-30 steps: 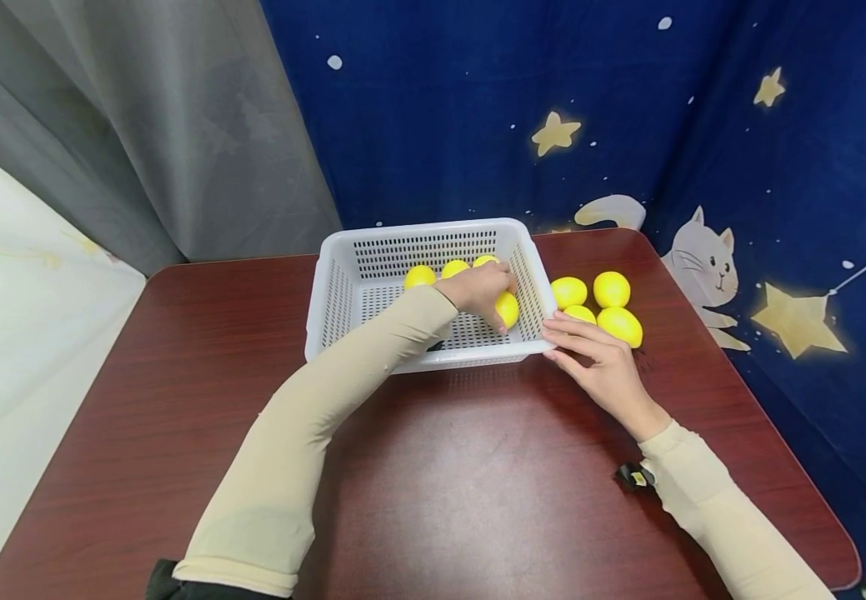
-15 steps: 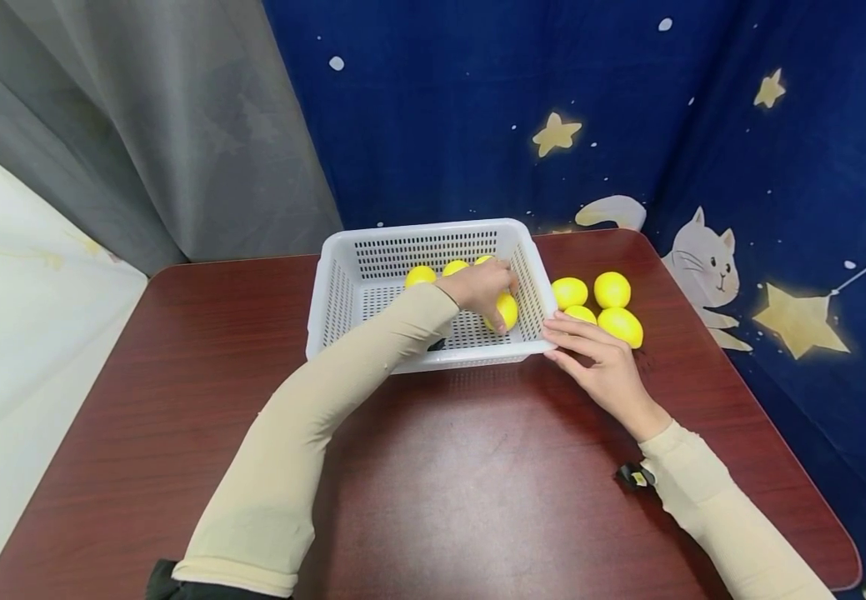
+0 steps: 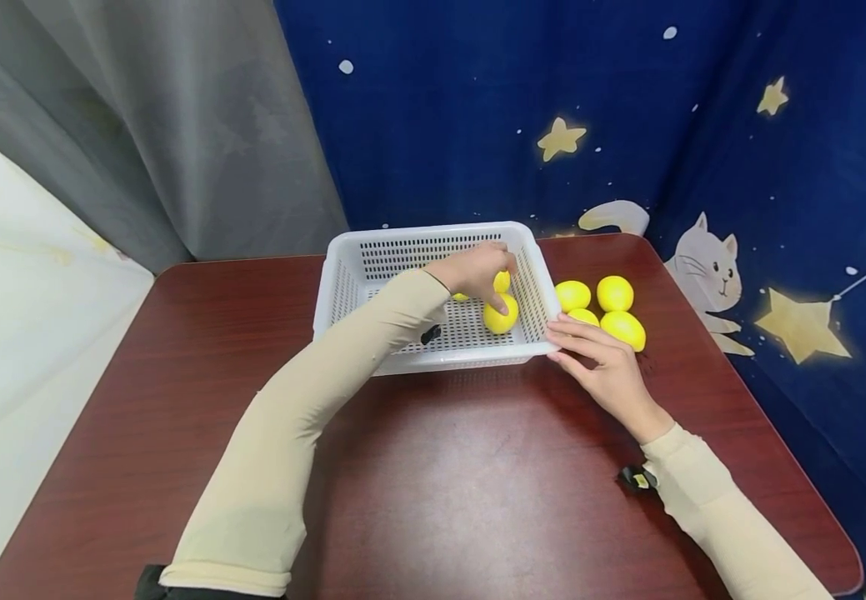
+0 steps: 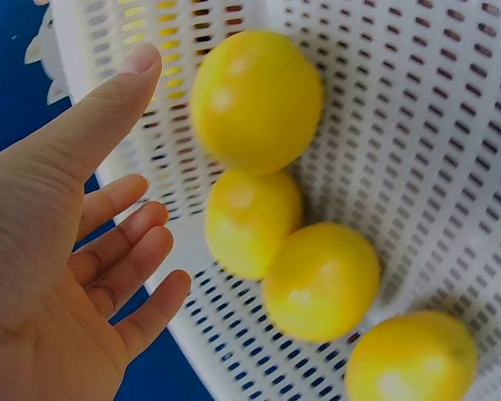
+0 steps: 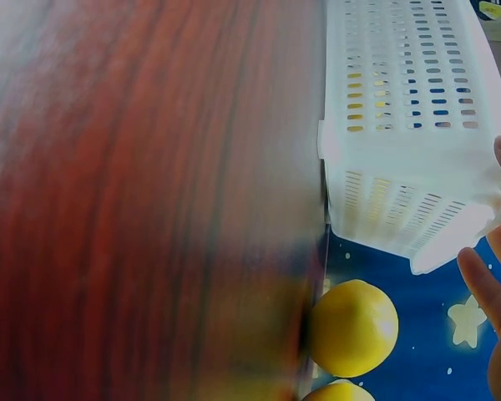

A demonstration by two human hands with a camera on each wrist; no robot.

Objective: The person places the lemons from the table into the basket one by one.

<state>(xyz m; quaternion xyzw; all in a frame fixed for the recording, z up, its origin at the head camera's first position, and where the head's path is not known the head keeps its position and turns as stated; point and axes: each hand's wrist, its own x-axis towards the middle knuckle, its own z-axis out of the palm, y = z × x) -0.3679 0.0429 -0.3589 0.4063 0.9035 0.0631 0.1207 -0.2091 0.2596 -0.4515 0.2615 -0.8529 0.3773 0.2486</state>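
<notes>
Dark red wood-grain bench (image 3: pixel 440 467) up front. Beige left sleeve (image 3: pixel 290 417) comes in from near left, beige right sleeve (image 3: pixel 718 492) from near right, small black device (image 3: pixel 637 478) at that wrist. Right hand (image 3: pixel 605 367) touches the near right corner of a white slotted basket (image 3: pixel 478 357), fingers fairly straight, thumb apart from them on the near side. Inside, toward the right: nearest yellow fruit (image 3: pixel 500 318), overlapped by the left thumb in the head view; contact unclear there. Left hand (image 3: pixel 470 268) over the basket, fingers spread, thumb wide, holding nothing per the left wrist view. That view shows four yellow fruits in the basket, strung out close together. Four loose fruits (image 3: pixel 623 331) clustered on the bench, just right of the basket. Behind: grey curtain (image 3: pixel 222 125) left, blue curtain (image 3: pixel 440 108) with stars and a cat right.
</notes>
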